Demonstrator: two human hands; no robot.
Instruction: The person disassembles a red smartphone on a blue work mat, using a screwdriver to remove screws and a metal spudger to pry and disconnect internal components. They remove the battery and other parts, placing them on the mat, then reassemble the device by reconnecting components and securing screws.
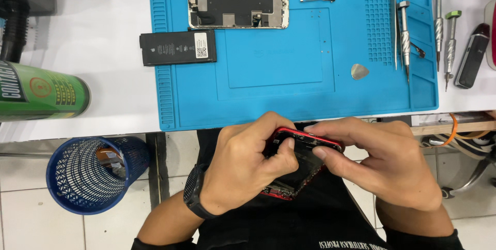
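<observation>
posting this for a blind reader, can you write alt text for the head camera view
Seen from above, a person's left hand and right hand grip a red phone frame over their lap. Beyond it, a blue work mat on a white table bears an opened phone housing, a black battery, screwdrivers and a pick.

The red phone frame (302, 163) between the 2 hands has a glossy lacquered metal rim and a dark, matt inside. The blue work mat (289, 79) looks like soft matt rubber with ribbed, moulded edges. The opened phone housing (237, 3) shows dull grey metal plates in a pale frame. The black battery (178, 48) has a smooth, slightly shiny foil skin with a paper label. The 3 screwdrivers (404, 35) have knurled bright metal shafts. The waste basket (90, 173) is blue wire mesh. The green can (41, 97) is glossy.
</observation>
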